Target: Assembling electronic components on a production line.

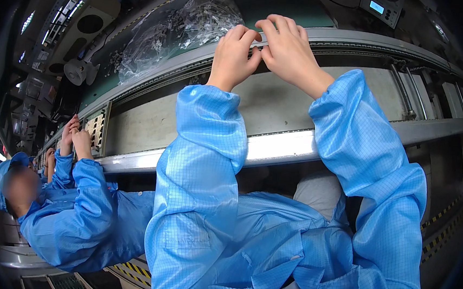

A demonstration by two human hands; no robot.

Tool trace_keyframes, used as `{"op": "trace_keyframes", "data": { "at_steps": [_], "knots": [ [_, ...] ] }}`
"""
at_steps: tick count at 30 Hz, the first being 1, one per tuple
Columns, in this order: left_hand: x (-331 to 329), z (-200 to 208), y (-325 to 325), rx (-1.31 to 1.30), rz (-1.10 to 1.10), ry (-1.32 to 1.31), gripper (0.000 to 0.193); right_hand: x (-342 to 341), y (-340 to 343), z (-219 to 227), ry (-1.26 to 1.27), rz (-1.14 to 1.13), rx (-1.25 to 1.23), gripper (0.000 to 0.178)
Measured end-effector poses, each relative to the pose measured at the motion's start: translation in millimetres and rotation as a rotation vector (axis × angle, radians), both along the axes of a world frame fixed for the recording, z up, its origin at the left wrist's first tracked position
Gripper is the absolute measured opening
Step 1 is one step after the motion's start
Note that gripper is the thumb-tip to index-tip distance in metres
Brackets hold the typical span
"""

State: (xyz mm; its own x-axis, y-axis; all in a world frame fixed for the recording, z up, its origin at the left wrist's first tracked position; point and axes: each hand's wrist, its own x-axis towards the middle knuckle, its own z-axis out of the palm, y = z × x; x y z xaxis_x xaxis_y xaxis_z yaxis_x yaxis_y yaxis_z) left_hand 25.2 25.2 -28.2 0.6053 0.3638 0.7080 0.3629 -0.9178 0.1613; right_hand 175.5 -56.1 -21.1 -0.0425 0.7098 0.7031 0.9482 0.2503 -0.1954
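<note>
Both my hands are raised over the far rail (pixel 359 39) of a conveyor, close together. My left hand (pixel 233 59) has its fingers curled over, with the thumb pointing toward the other hand. Beside it, my right hand (pixel 291 47) is bent the same way, its thumb near the left thumb. The backs of the hands hide the fingertips, so whatever they hold is too small or too covered to make out. Just beyond my left hand lies a clear plastic bag (pixel 169 33) with many small parts in it, on a green surface (pixel 280 4).
The conveyor bed (pixel 283 108) runs across in front of me, with a shiny near rail (pixel 280 147). At left a co-worker (pixel 82 209) in blue handles a board (pixel 96 131) on the line. A small fan (pixel 77 71) and a device with a lit screen (pixel 377 7) stand beyond.
</note>
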Motion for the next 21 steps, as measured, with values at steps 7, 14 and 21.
{"op": "trace_keyframes", "data": {
  "at_steps": [7,14,21],
  "knots": [
    [-3,-3,1,-0.124,0.013,-0.013,0.020,-1,-5,-8,-0.171,-0.087,-0.371,0.049],
    [-7,-8,5,-0.107,0.239,-0.019,0.041,14,6,-13,-0.170,-0.110,-0.367,0.057],
    [-9,-9,3,-0.123,0.241,0.028,0.045,13,4,-17,-0.282,-0.217,-0.490,0.065]
  ]
}}
